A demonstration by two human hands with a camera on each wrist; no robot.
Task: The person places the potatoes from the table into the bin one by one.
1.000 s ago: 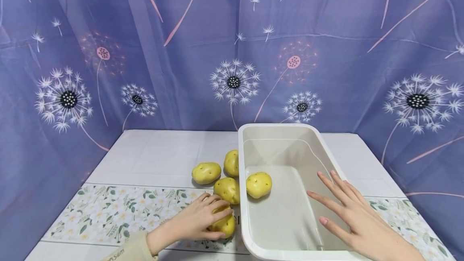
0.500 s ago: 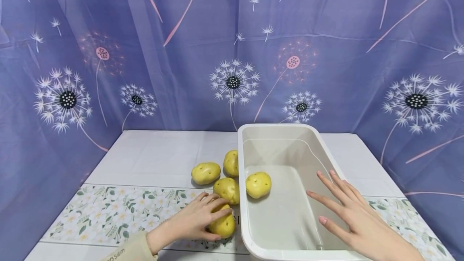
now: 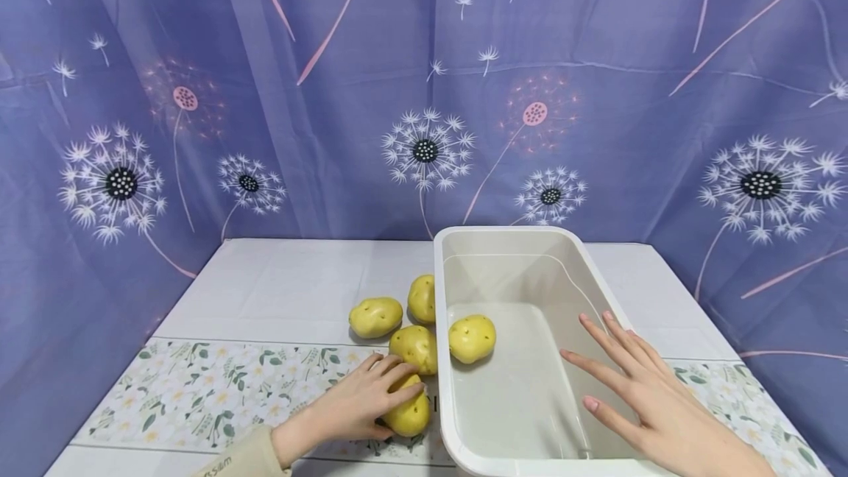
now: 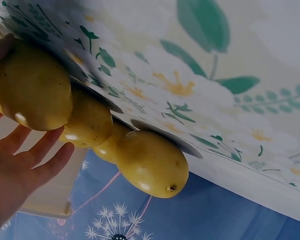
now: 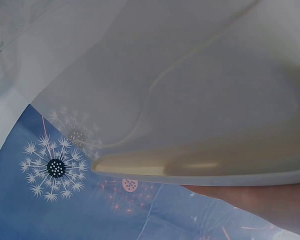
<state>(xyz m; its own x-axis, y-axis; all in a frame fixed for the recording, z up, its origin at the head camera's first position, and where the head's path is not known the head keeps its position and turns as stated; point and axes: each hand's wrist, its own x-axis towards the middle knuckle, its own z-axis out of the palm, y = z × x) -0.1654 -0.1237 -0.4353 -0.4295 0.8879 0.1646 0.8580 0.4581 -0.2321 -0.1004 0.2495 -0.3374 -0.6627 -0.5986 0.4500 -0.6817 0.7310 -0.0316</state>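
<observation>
My left hand (image 3: pixel 367 397) holds the nearest yellow potato (image 3: pixel 409 412), just left of a white plastic tub (image 3: pixel 447 403). In the left wrist view, that potato (image 4: pixel 32 85) lies between the thumb and the other fingers (image 4: pixel 47 145). Right behind it is a second potato (image 3: pixel 414 348) by the tub's wall. Another potato (image 3: pixel 422 298) and an oval one (image 3: pixel 375 316) lie farther back. Inside the tub, one potato (image 3: pixel 472 338) rests near the left wall. My right hand (image 3: pixel 652 396) spreads its fingers over the tub's right side, holding nothing; contact with the rim cannot be made out.
The table (image 3: pixel 285 278) has a white cloth with a flowered band (image 3: pixel 265 381) across it. A blue-purple curtain (image 3: pixel 331 168) with dandelion prints hangs behind and along both sides. The tub's walls (image 5: pixel 190 100) fill much of the right wrist view.
The left thumb has shifted slightly left on the near side of the held potato. The potatoes, tub and right hand stay where they were.
</observation>
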